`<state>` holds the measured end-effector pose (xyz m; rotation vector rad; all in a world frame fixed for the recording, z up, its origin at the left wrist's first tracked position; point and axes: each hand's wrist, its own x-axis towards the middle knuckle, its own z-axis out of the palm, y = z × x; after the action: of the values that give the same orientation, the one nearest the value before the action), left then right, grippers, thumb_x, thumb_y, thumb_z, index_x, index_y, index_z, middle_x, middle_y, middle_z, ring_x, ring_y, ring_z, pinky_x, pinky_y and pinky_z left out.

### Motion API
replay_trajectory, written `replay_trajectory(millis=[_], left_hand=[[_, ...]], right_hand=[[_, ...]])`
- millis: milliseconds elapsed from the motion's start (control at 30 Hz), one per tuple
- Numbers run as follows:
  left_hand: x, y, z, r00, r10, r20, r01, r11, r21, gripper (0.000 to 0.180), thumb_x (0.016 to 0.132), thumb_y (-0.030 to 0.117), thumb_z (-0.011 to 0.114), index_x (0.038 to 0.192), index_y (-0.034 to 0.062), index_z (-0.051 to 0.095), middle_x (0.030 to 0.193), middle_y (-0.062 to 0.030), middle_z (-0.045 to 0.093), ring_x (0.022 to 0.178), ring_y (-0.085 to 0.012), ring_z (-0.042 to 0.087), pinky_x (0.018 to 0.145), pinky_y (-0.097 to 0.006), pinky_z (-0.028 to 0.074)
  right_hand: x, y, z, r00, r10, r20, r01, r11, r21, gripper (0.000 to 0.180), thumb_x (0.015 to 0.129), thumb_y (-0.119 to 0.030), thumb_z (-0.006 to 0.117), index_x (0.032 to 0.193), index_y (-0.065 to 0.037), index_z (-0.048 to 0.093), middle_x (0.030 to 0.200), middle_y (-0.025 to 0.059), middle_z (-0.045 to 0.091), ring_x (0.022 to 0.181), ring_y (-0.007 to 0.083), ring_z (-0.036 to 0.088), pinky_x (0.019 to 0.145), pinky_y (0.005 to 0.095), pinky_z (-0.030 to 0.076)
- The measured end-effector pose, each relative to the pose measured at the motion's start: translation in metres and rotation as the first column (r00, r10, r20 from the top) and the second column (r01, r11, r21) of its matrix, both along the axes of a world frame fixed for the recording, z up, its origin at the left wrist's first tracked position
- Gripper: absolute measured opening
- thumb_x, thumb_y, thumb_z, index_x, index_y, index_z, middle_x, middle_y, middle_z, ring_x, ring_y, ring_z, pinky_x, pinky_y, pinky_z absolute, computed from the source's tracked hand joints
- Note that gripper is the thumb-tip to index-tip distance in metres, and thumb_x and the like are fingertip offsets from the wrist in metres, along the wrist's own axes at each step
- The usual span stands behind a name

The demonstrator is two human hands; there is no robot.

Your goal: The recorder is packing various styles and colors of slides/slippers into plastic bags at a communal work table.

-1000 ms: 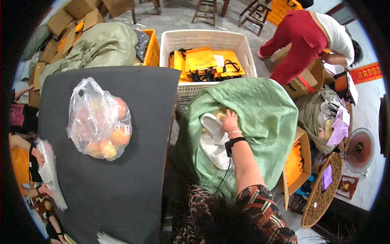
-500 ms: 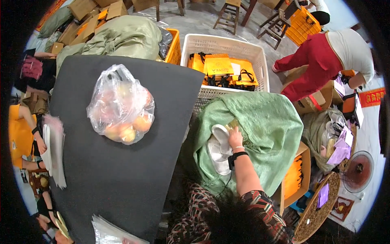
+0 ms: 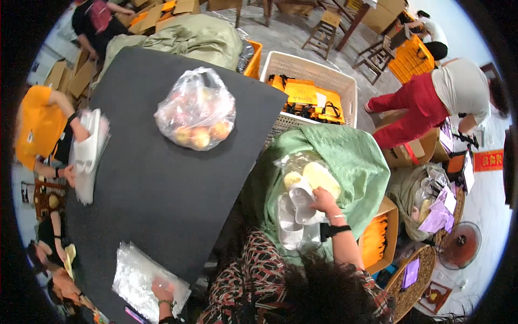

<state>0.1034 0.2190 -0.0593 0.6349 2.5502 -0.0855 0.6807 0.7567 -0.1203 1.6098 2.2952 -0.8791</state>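
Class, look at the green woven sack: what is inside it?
In the mouth of the green woven sack, the right hand grips a white slipper beside another; rounded pale yellow pieces show through clear plastic. The sack covers anything deeper, which cannot be seen.

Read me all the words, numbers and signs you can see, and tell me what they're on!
Orange bags in the white basket: printed letters, which I won't copy out.
Red sign on the right: large characters, which I won't copy either.
White slippers at the right hand: no writing I can make out.
Any other marks: too small or blurred to read.
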Motion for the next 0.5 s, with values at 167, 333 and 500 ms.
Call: replay_trajectory(millis=[167,333,500], left_hand=[[0.009,-0.036,-0.003,0.955,-0.244,-0.167,0.221,0.964,-0.146,0.075,0.074,0.039,0.071,0.135,0.0059,0.043,0.130,-0.0165,0.049,0.122,-0.0351,0.044,0.107,-0.048,0.030],[0.032,0.036,0.040,0.999,0.011,-0.042,-0.021,0.968,-0.252,0.073,0.075,0.046,0.068,0.136,0.0118,0.045,0.136,-0.0141,0.048,0.131,-0.0347,0.038,0.105,-0.048,0.035],[0.055,0.025,0.086,0.872,0.488,-0.044,-0.488,0.859,-0.157,0.076,0.074,0.050,0.069,0.138,0.0175,0.044,0.143,-0.0163,0.038,0.131,-0.0390,0.036,0.106,-0.057,0.032]], right_hand=[[-0.002,-0.006,0.085,0.985,0.112,-0.132,-0.104,0.992,0.066,0.046,0.059,-0.029,0.073,0.095,-0.003,0.062,0.094,0.0202,0.060,0.093,0.0392,0.056,0.081,0.0454,0.047],[0.000,-0.008,0.188,0.929,0.246,-0.277,-0.186,0.956,0.226,0.046,0.052,-0.020,0.075,0.094,-0.005,0.063,0.088,0.0192,0.060,0.086,0.0401,0.057,0.078,0.0464,0.047],[-0.035,0.072,0.196,0.847,0.529,-0.051,-0.529,0.849,0.025,0.063,0.071,-0.036,0.069,0.122,-0.012,0.041,0.115,0.0141,0.043,0.102,0.0310,0.046,0.071,0.0485,0.044]])
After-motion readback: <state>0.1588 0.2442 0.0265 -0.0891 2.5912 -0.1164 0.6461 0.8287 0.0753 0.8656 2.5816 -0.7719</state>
